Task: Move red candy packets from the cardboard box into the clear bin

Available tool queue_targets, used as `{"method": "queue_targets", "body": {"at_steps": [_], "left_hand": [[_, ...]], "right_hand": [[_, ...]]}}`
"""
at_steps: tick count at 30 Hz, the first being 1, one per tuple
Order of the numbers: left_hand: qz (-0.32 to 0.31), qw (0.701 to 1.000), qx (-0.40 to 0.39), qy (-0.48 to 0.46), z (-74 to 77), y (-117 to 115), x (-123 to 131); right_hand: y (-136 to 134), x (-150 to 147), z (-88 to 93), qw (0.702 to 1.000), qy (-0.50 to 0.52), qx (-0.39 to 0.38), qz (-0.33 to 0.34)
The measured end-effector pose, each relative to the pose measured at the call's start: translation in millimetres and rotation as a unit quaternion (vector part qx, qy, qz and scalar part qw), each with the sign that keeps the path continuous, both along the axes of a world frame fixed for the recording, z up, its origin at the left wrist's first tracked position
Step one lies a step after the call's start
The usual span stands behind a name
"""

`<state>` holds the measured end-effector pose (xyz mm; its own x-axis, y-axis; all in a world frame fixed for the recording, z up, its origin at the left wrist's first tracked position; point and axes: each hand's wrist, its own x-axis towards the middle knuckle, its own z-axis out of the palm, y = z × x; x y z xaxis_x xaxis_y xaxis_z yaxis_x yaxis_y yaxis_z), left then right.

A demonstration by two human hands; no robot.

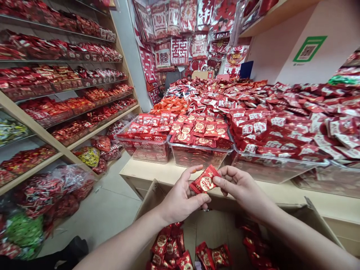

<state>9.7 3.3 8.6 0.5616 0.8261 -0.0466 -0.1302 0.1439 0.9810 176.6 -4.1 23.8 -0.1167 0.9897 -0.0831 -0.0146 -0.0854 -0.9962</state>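
A small red packet with gold lettering is held between both hands, above an open cardboard box. My left hand has its fingers curled round the packet's left side and lower edge. The thumb and fingers of my right hand pinch its right end. Inside the box lie more red packets, some at the left, a pair in the middle and others in shadow at the right. Just behind the hands stands a clear bin filled with similar red and gold packets.
More filled bins, one at the left and one at the right, line the counter. Tall shelves of red packets stand at the left. Plastic bags sit on the floor below them.
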Motion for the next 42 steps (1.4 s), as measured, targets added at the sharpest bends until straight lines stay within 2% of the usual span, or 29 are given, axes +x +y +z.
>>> {"method": "queue_targets", "body": {"at_steps": [3, 7, 12, 18, 21, 23, 25, 29, 36, 42], "left_hand": [[0.036, 0.999, 0.004, -0.015, -3.5, -0.6, 1.1], [0.057, 0.998, 0.018, -0.022, -6.0, -1.6, 2.0], [0.020, 0.999, 0.047, 0.000, -7.2, -3.1, 1.4], [-0.034, 0.994, 0.072, 0.077, -6.0, -8.8, 0.5], [0.026, 0.988, 0.109, 0.106, -4.0, -6.6, -2.4], [0.084, 0.981, 0.132, 0.112, -2.4, -2.6, -4.8], [0.113, 0.973, 0.156, 0.125, -0.9, 1.4, -6.5], [0.136, 0.960, 0.202, 0.142, 1.1, 5.0, -6.8], [0.156, 0.981, 0.100, 0.058, -2.9, 5.5, -4.9], [0.146, 0.986, 0.072, 0.039, -3.9, 6.5, -4.8]], "right_hand": [[-2.2, -4.0, -3.0, 1.000, 0.007, -0.008, 0.010], [-5.8, -11.9, -8.3, 0.994, 0.058, -0.035, 0.084], [-7.8, -17.0, -16.3, 0.992, 0.081, -0.025, 0.097], [-8.2, -17.6, -17.3, 0.991, 0.058, 0.046, 0.115], [-8.4, -14.1, -13.4, 0.988, -0.031, 0.088, 0.120], [-9.2, -11.9, -11.2, 0.978, -0.116, 0.116, 0.130], [-10.4, -11.0, -10.3, 0.964, -0.184, 0.138, 0.135], [-11.2, -11.5, -10.6, 0.960, -0.206, 0.138, 0.131], [-10.3, -11.8, -8.4, 0.958, -0.208, 0.150, 0.125], [-11.3, -10.5, -7.0, 0.947, -0.246, 0.169, 0.119]]}}
